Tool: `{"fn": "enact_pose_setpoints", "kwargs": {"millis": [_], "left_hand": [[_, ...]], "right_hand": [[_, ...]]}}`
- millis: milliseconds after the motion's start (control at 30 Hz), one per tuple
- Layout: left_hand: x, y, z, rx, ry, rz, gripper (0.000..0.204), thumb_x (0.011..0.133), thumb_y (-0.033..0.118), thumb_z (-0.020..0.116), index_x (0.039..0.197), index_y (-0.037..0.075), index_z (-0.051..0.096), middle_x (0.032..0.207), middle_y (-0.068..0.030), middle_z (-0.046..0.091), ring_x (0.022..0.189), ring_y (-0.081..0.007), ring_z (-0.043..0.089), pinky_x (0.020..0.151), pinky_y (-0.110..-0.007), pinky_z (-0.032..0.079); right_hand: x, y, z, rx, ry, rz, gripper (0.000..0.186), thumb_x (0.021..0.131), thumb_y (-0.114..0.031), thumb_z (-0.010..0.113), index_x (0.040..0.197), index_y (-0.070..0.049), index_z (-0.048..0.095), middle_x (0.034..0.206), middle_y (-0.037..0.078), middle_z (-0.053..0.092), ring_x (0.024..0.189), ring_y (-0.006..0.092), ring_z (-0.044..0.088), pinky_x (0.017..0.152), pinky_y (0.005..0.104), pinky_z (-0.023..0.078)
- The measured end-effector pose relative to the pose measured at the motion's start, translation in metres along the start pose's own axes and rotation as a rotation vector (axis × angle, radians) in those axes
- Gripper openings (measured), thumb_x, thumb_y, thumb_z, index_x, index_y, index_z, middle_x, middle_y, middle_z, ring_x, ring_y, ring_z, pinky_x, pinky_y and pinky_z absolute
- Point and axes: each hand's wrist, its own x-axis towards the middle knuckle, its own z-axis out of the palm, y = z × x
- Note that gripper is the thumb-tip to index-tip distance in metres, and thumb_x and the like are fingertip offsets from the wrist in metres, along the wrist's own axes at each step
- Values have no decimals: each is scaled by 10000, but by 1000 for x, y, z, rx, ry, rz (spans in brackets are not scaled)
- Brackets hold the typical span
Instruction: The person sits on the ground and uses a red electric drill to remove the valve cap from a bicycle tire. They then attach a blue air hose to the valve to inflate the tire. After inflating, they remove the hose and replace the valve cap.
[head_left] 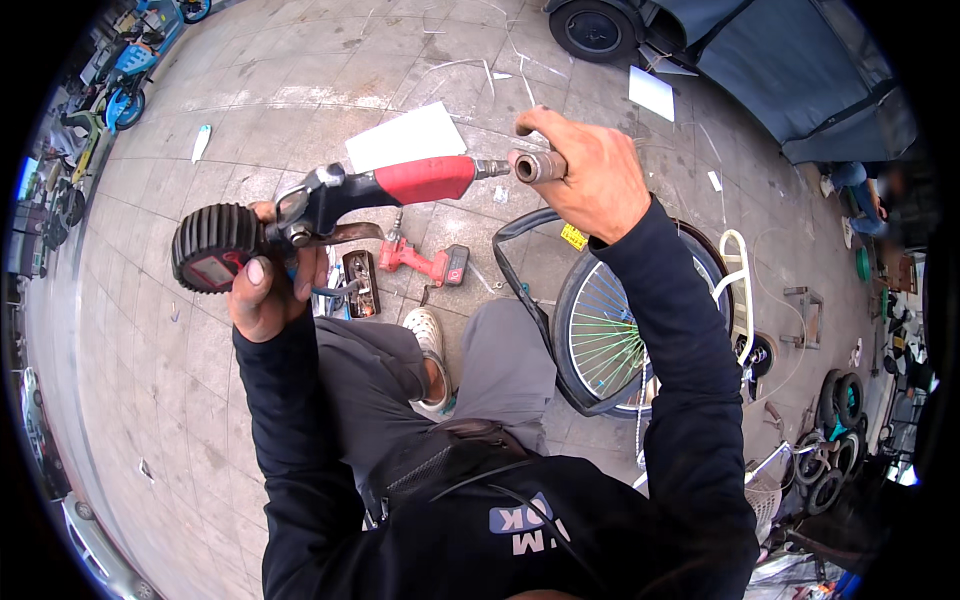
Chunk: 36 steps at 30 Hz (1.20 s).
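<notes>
As the head view has it, tail fitting and metal coupler nearly line up.
Left hand is wrapped round the gauge end of the tire inflator gun; long axis runs rightward, slightly up, red handle toward the right hand. Right fingers are closed on the coupler, partly hidden, bore turned left and camera-ward. Coupler sits just right of the fitting, right hand nearer; touching or apart, can't tell.
</notes>
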Motion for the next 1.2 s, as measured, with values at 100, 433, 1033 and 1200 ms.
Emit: {"fn": "enact_pose_setpoints", "kwargs": {"millis": [100, 433, 1033, 1200], "left_hand": [[-17, 17, 11, 57, -65, 18, 630, 859, 368, 674, 1333, -2, 482, 1003, -138, 634, 469, -111, 465, 508, -285, 431], [-22, 52, 94, 438, 57, 101, 857, 794, 400, 802, 1417, -39, 410, 1199, -252, 606, 965, -303, 695, 742, -380, 594], [9, 13, 99, 82, -25, 393, 428, 888, 390, 525, 1000, 3, 668, 876, -164, 653, 862, -333, 647, 779, -490, 556], [-16, -51, 178, 437, -458, 428, 223, 813, 154, 721, 888, -46, 658, 753, -131, 642, 668, -243, 656, 617, -358, 560]], "right_hand": [[-12, -17, -5, -54, 77, -91, 289, 832, -262, 736, 1063, -125, 628, 847, 134, 691, 758, 363, 668, 637, 434, 508], [-56, -54, -33, -25, 57, -78, 255, 754, -218, 748, 943, -95, 630, 737, 134, 650, 712, 366, 651, 617, 466, 498], [-101, -91, -86, -327, -25, 60, 194, 702, -218, 760, 755, -79, 635, 644, 123, 622, 702, 352, 655, 633, 469, 507], [-144, -50, -94, 471, -965, 280, 652, 778, -425, 806, 1195, 29, 593, 1006, 195, 678, 968, 310, 661, 837, 422, 493]]}}
